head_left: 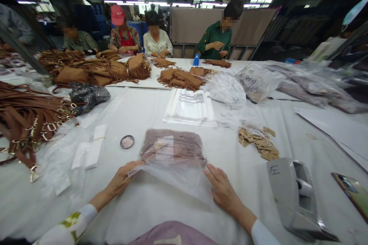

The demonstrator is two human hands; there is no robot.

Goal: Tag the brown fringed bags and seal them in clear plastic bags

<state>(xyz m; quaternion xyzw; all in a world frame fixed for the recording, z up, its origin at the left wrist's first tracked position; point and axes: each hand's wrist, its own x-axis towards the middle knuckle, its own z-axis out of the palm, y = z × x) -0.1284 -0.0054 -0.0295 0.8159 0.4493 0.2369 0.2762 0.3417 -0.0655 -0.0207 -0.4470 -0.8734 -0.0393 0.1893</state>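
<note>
A clear printed plastic bag [178, 178] lies flat in front of me, its loose mouth end toward my body. Inside it shows a brown item [186, 141] with a white card and a tan tag. My left hand [126, 176] pinches the left edge of the plastic near the mouth. On the other side, my right hand [222, 189] rests with fingers stretched out along the bag's right edge, touching the plastic; its thumb is mostly hidden. A small round dish [127, 142] of pale material sits left of the bag.
Behind the bag lies a stack of white printed bags [189, 107]. Tan tags [258, 141] and a metal tape dispenser [293, 195] stand right, with a phone [352, 195]. Brown straps [31, 118] fill the left. Several co-workers handle fringed brown bags [181, 78] opposite.
</note>
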